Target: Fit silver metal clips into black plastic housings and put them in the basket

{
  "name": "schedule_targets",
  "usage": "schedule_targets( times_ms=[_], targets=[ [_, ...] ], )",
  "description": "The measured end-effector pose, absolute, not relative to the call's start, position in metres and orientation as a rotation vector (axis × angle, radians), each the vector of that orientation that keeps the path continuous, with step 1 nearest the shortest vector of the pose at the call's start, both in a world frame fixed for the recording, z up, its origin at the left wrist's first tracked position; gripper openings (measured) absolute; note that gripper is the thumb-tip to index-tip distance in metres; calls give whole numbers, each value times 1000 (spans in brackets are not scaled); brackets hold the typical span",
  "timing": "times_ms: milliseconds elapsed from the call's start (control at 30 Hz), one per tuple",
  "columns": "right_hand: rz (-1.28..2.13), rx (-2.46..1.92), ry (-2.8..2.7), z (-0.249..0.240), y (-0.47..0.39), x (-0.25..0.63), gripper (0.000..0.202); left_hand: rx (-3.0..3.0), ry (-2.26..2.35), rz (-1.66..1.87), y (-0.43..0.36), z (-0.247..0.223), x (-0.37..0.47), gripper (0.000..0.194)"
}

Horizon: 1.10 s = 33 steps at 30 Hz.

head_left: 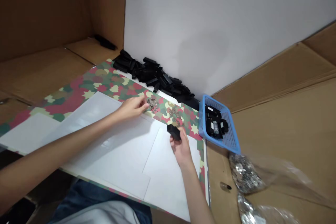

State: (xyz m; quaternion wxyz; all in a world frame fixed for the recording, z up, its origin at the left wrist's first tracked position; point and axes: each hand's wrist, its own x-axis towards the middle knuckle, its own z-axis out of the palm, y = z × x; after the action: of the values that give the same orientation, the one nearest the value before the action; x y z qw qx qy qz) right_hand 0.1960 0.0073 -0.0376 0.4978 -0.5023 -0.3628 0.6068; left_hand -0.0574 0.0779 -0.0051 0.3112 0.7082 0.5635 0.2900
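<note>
My right hand (181, 147) is wrapped round a black oblong plastic piece (173, 131), holding it tilted above the white sheets at the right of the board. Farther left, my left hand (132, 107) reaches to the edge of a small heap of tiny metal parts (153, 105). Its thumb and fingers are drawn together in a pinch; whatever lies between the tips is too small to make out. A second scatter of small metal parts (175, 113) lies on the patterned board, just beyond the black piece.
Many black plastic pieces (157, 77) are piled along the white wall behind the camouflage-patterned board (78, 92). White sheets (115, 150) cover its near part. To the right are a blue basket (233, 136) with black assemblies and clear bags of metal parts (245, 175) on cardboard.
</note>
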Motion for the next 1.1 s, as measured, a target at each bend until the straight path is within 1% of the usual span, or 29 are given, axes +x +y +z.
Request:
schedule_targets(
  times_ms=[67,167,267,400,467,533,600,733,867,1000,1100],
  targets=[
    [1503,-1224,-758,-33,9,198,41,1725,1348,812,61,3,-60,28],
    [1523,-1226,-698,-29,10,198,44,1370,1066,918,31,13,-60,25],
    [1526,-1193,-734,-23,7,198,47,1157,961,955,8,15,-55,23],
    [1548,-1175,-1110,-5,-3,199,54,948,899,941,-9,11,-44,20],
    [1549,-1154,-1313,6,-9,198,52,861,876,928,-14,13,-38,16],
    [1587,-1139,-1385,15,-15,194,46,768,854,910,-18,17,-34,14],
    [1681,-1145,-1264,19,-22,188,40,656,813,892,-22,22,-31,14],
    [1953,-1136,-688,19,-36,172,36,488,737,907,-28,28,-31,17],
    [2186,-1049,-350,19,-49,159,26,527,783,925,-33,28,-36,20],
    [2218,-988,-224,20,-56,150,19,688,902,939,-35,26,-46,20],
    [2107,-1034,-301,17,-58,148,17,992,1048,1039,-21,23,-56,20]
  ],
)
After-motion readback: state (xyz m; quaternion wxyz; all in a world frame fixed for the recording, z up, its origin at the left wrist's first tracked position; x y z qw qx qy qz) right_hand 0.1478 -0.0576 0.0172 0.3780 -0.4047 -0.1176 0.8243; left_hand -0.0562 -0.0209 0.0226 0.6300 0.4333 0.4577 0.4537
